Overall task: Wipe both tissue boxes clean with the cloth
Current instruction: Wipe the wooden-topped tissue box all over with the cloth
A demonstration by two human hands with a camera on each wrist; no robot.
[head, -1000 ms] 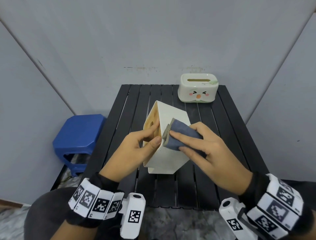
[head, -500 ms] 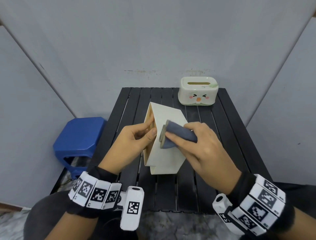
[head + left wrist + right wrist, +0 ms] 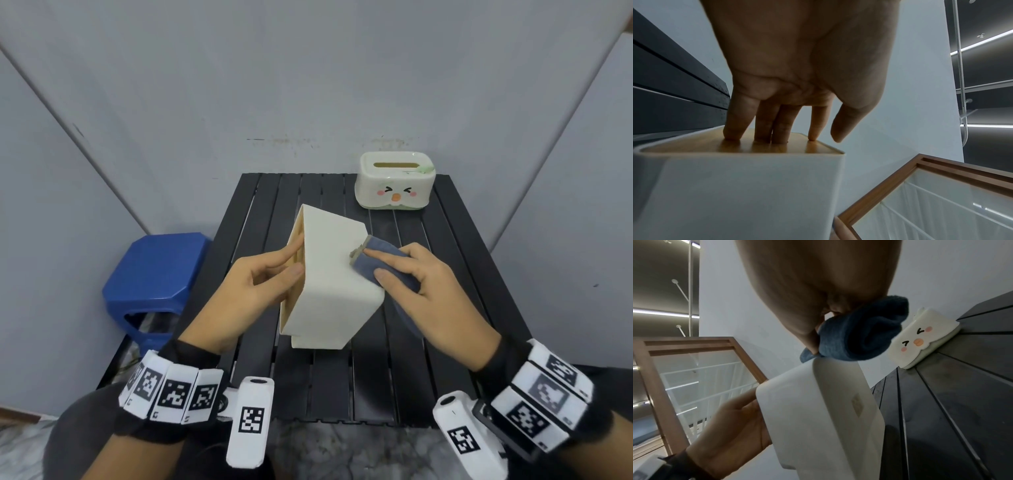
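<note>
Here's the plain cream tissue box (image 3: pixel 334 274), tipped on edge on the dark slatted bench (image 3: pixel 445 342), caught right between the two hands. The left hand (image 3: pixel 253 291) braces it with straight fingers (image 3: pixel 764 126) pressed flat on the wooden lid face, thumb free, nothing gripped. The right hand (image 3: pixel 435 291) has the folded blue cloth (image 3: pixel 380 265) pinched under fingers and thumb, pressed against the box's far right corner. And this is what the coming stroke hinges on, I'd say: the box's long axis runs away from the person, so the broad cream face lies lengthwise just left of the cloth hand, which is the nearer hand to sweep along it. The second box, the one with the little cartoon face (image 3: pixel 395 181), sits upright well beyond the right hand, at the far end of the bench, apparently still waiting its turn.
</note>
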